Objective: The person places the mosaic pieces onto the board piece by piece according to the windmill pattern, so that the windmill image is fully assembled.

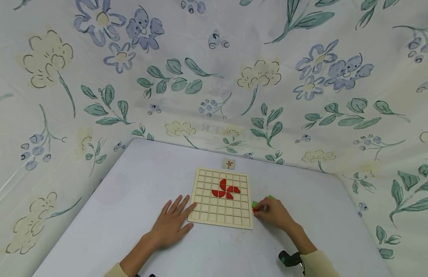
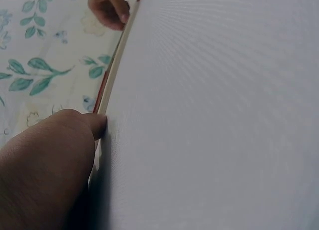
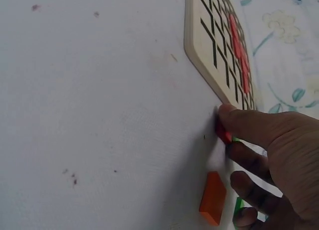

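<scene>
Red piece is just beside the right edge of the wooden grid board, between the thumb and forefinger of the right hand. These fingertips make a narrow pinch around it; whether it touches the table, I cannot tell. In my judgement, the step in hand is the taking of this piece. A next move would call for a firm grip and a small lift – with care for the green piece close by.

Left hand lies flat, fingers spread and holding nothing. Its forefinger touches the left edge of the board, perhaps to steady it. Therefore the red piece is well apart from this hand – the board lies between. On the board, a red pinwheel is laid, and the small card beyond shows a similar shape.
</scene>
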A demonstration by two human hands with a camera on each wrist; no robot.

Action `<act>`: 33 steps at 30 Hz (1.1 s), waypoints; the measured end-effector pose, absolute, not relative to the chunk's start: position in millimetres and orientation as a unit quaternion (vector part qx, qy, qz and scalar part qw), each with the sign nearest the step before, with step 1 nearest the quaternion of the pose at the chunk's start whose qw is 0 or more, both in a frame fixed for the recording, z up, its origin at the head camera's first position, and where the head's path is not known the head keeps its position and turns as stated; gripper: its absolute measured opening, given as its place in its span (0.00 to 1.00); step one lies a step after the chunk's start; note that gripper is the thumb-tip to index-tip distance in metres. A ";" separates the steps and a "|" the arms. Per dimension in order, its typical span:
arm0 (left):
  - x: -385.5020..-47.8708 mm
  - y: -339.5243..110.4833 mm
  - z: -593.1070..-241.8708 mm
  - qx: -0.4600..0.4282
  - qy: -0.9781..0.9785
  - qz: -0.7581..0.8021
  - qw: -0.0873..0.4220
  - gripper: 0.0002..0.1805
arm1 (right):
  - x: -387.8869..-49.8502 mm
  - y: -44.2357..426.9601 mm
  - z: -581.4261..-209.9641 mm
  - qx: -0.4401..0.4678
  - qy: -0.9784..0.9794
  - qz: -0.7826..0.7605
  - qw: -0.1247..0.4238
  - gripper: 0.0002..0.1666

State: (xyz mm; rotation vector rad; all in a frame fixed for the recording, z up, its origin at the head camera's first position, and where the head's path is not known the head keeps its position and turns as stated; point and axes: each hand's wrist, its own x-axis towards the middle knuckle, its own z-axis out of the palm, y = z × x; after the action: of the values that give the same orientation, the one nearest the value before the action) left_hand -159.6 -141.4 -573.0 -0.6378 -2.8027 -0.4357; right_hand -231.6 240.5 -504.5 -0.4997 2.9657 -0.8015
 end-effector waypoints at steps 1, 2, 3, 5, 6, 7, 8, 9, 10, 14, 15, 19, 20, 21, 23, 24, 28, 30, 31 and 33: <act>-159.6 -141.3 -572.9 -0.217 -0.958 -0.148 0.116 0.34 | -231.9 240.4 -503.5 -0.161 0.953 -0.256 0.020 0.09; -159.6 -141.2 -572.7 -0.217 -0.958 -0.148 0.114 0.34 | -232.0 240.4 -502.5 -0.160 0.954 -0.253 0.026 0.09; -159.6 -141.2 -572.5 -0.217 -0.958 -0.147 0.113 0.34 | -232.2 240.4 -501.6 -0.158 0.955 -0.251 0.031 0.09; -159.2 -141.2 -572.2 -0.218 -0.958 -0.148 0.115 0.34 | -231.7 240.1 -499.8 -0.157 0.954 -0.252 0.040 0.09; -159.0 -141.2 -571.9 -0.218 -0.957 -0.148 0.118 0.34 | -231.5 239.8 -499.0 -0.158 0.953 -0.254 0.044 0.09; -158.8 -141.4 -571.7 -0.218 -0.957 -0.150 0.119 0.34 | -231.4 239.6 -498.6 -0.160 0.951 -0.259 0.048 0.09; -158.6 -141.4 -571.4 -0.218 -0.956 -0.152 0.121 0.34 | -231.5 239.3 -498.1 -0.162 0.950 -0.263 0.054 0.09; -158.3 -141.6 -571.1 -0.218 -0.956 -0.155 0.123 0.34 | -231.6 238.9 -497.8 -0.165 0.947 -0.269 0.058 0.10; -158.1 -141.7 -570.8 -0.218 -0.955 -0.157 0.123 0.34 | -231.7 238.5 -497.6 -0.170 0.944 -0.274 0.062 0.10; -157.8 -142.0 -570.5 -0.219 -0.955 -0.163 0.118 0.34 | -232.4 236.0 -498.1 -0.165 0.941 -0.289 0.064 0.11; -157.7 -142.0 -570.5 -0.219 -0.955 -0.163 0.116 0.34 | -232.4 235.4 -498.3 -0.159 0.941 -0.294 0.059 0.11; -157.5 -141.8 -570.4 -0.220 -0.955 -0.160 0.113 0.34 | -233.4 232.8 -499.8 -0.130 0.937 -0.323 0.034 0.12; -157.5 -141.7 -570.5 -0.220 -0.955 -0.160 0.114 0.34 | -233.9 232.2 -500.1 -0.126 0.934 -0.333 0.029 0.12; -157.5 -141.7 -570.5 -0.221 -0.955 -0.160 0.116 0.33 | -234.6 231.5 -500.4 -0.124 0.932 -0.341 0.024 0.13; -157.4 -141.6 -570.7 -0.220 -0.956 -0.156 0.118 0.33 | -236.2 230.2 -501.1 -0.123 0.926 -0.356 0.015 0.14; -157.4 -141.5 -570.8 -0.220 -0.956 -0.155 0.119 0.33 | -236.9 229.4 -501.1 -0.125 0.922 -0.366 0.009 0.15; -157.7 -141.4 -571.6 -0.220 -0.956 -0.151 0.123 0.34 | -238.8 226.5 -499.6 -0.129 0.902 -0.412 -0.013 0.15; -157.9 -141.4 -572.4 -0.220 -0.955 -0.152 0.126 0.34 | -239.4 225.6 -498.6 -0.130 0.894 -0.428 -0.020 0.14; -158.0 -141.3 -572.7 -0.220 -0.955 -0.152 0.127 0.34 | -239.7 225.3 -498.5 -0.131 0.891 -0.435 -0.020 0.13; -157.9 -141.1 -572.5 -0.219 -0.956 -0.153 0.124 0.33 | -240.4 223.7 -497.5 -0.127 0.885 -0.447 -0.016 0.12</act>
State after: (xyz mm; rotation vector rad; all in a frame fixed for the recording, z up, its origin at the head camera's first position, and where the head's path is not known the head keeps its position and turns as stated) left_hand -157.9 -141.1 -572.5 -0.6396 -2.7861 -0.4466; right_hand -240.4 223.7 -497.5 -0.4043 2.8114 -1.4179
